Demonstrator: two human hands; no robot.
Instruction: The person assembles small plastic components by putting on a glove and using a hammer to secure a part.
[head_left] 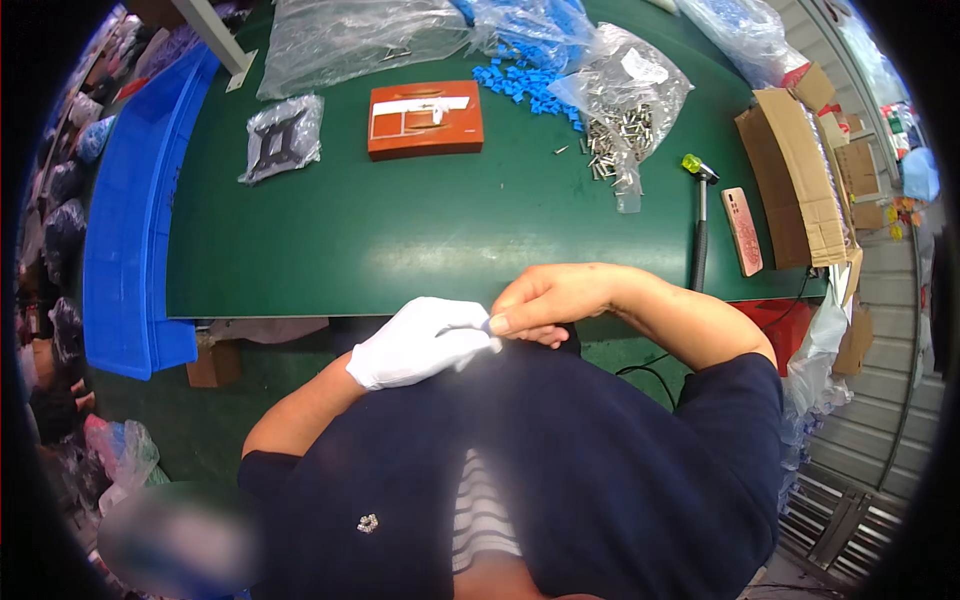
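Note:
In front of my chest, at the table's near edge, my two hands meet fingertip to fingertip. A white glove covers my left hand [422, 343], whose fingers are pinched together. My bare right hand [540, 303] pinches at the same spot with thumb and forefinger. Something small and bluish seems to show between them, too small and too covered to name. Beyond the hands on the green table [400, 235] lie a pile of small blue plastic pieces [520, 82] and many small metal pins or screws [622, 135], partly inside a clear plastic bag [650, 80].
A brown tissue box [425, 137] and a bagged black bracket [282, 140] lie at the back left. On the right are a hammer [701, 225], a pink phone [741, 232] and an open cardboard box [785, 180]. A blue crate [130, 230] borders the table's left side.

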